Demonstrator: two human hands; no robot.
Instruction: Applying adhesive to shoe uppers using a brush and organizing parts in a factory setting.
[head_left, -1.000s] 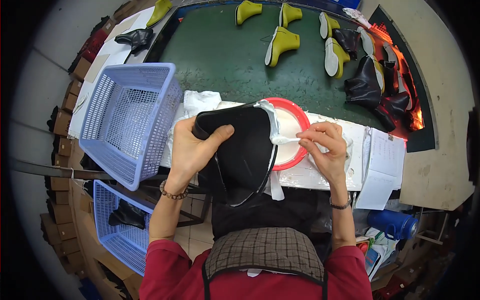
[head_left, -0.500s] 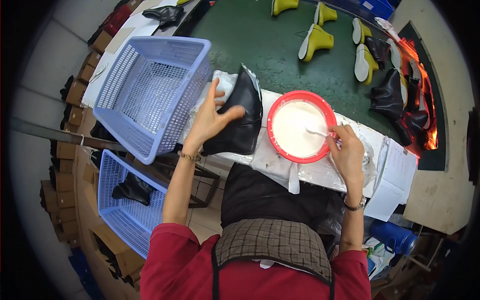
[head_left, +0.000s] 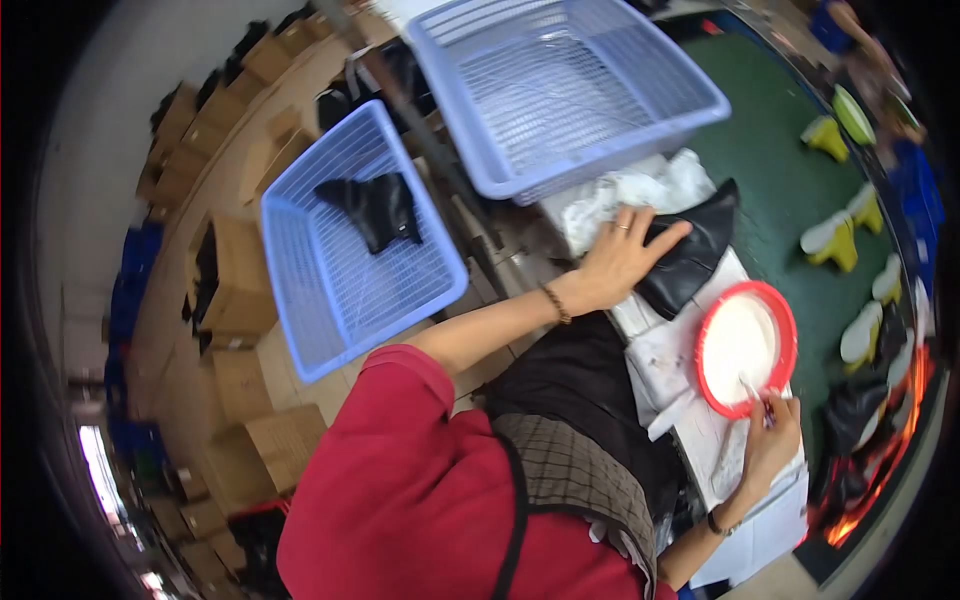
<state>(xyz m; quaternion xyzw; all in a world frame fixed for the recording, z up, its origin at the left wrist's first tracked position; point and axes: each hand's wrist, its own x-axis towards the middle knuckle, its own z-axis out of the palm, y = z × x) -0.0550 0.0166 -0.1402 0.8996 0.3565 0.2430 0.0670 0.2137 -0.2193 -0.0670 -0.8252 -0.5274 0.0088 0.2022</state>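
Note:
My left hand [head_left: 618, 264] is spread over a black boot [head_left: 706, 238] lying on the narrow white ledge, fingers apart and resting at its near side. A crumpled white cloth [head_left: 625, 198] is just beyond that hand. To the right sits a round red bowl [head_left: 789, 330] of white liquid [head_left: 738, 345]. Closed at the bowl's near rim, my right hand [head_left: 772, 448] pinches a thin white stick-like tool [head_left: 748, 384], whose far end dips into the liquid. Whether it is a brush or a spoon I cannot tell.
A blue plastic basket [head_left: 520, 186] stands beyond my left hand. Lower left, another blue basket [head_left: 290, 320] contains a black boot [head_left: 378, 208]. Yellow boots [head_left: 832, 243] with white soles lie on the green belt [head_left: 775, 170], near an orange-glowing heater [head_left: 912, 400]. Another person [head_left: 868, 60] is at far right.
The view has swung left, so the baskets and ledge appear turned and shifted right. My left hand remains by the boot; my right hand still has the tool in the bowl.

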